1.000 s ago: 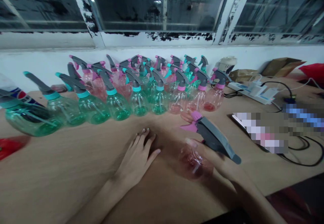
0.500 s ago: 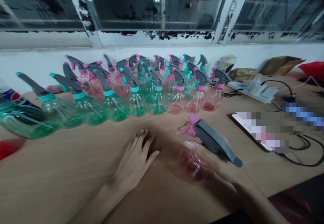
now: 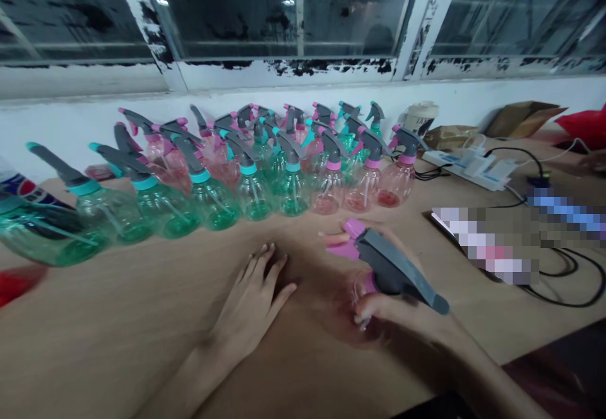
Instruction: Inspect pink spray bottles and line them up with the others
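My left hand [image 3: 250, 296] lies palm down on the wooden table [image 3: 123, 337], fingers stretched out, with nothing in it. To its right, a pink spray bottle [image 3: 395, 261] with a grey and pink spray head is in my right hand [image 3: 402, 312]. The thumb presses against the clear pink body below the collar, and fingertips show beside the pink trigger and nozzle. Part of the bottle's body is blurred and covered by the hand. Beyond both hands stand several similar spray bottles in rows, green ones [image 3: 221, 207] towards the left and pink ones [image 3: 326, 195] towards the right.
A power strip [image 3: 466, 170] with plugs and cables sits at the back right. Nearer is a phone-like device [image 3: 483, 248], partly pixelated. A white cup [image 3: 419, 118] and brown paper bag [image 3: 521, 119] stand by the wall. At far left are a Pepsi container [image 3: 28, 188] and something red [image 3: 16, 283].
My right thumb has slid down from the bottle's neck onto its body, uncovering the pink collar. My left hand stays in place. The view has shifted slightly.
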Available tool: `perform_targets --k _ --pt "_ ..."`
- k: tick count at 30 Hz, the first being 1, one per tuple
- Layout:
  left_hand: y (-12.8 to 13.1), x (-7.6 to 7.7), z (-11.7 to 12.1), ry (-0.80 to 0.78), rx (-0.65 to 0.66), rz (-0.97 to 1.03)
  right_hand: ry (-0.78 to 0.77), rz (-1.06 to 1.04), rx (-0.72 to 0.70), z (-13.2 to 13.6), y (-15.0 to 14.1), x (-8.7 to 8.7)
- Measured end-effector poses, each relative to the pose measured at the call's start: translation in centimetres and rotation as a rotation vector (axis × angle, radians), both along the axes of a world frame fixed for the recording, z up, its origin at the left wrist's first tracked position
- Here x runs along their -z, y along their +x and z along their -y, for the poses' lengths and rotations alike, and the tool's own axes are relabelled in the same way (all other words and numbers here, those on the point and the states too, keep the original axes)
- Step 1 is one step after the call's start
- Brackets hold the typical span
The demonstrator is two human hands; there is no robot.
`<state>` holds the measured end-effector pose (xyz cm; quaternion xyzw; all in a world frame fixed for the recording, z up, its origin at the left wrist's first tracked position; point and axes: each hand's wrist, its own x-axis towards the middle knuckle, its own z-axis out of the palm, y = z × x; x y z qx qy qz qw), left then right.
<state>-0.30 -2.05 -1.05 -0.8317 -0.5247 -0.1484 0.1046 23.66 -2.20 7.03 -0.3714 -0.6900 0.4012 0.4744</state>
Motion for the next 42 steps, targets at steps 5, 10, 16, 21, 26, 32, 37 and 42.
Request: perform_targets --k 5,10,16,21,26,32,37,42 --pt "0.0 -0.1 -0.1 -0.014 0.003 -0.004 0.140 -0.092 0.107 -0.4 0.4 1.2" --pt "0.0 -0.1 -0.2 -0.039 0.006 0.017 0.171 0.036 0.288 1.1 0.8 1.7" --pt "0.0 -0.2 -0.1 -0.044 0.003 0.022 0.090 0.168 0.327 3.3 1.6 2.6" --pt "0.1 -0.5 -0.1 -0.043 0.012 0.018 0.087 0.252 0.357 3.7 1.6 3.0" --pt "-0.1 -0.3 -0.1 -0.031 0.007 0.029 -0.006 0.285 0.379 2.7 3.7 2.1" --pt "-0.4 -0.3 -0.4 -0.089 -0.020 0.101 -0.053 0.097 0.571 -2.4 11.9 0.4" --pt "-0.6 -0.9 -0.6 -0.113 -0.059 0.188 0.023 0.107 0.793 -8.0 18.3 -1.6" --pt "-1.0 -1.2 -0.8 -0.094 -0.088 0.241 0.029 0.116 0.746 -13.3 20.1 -2.0"
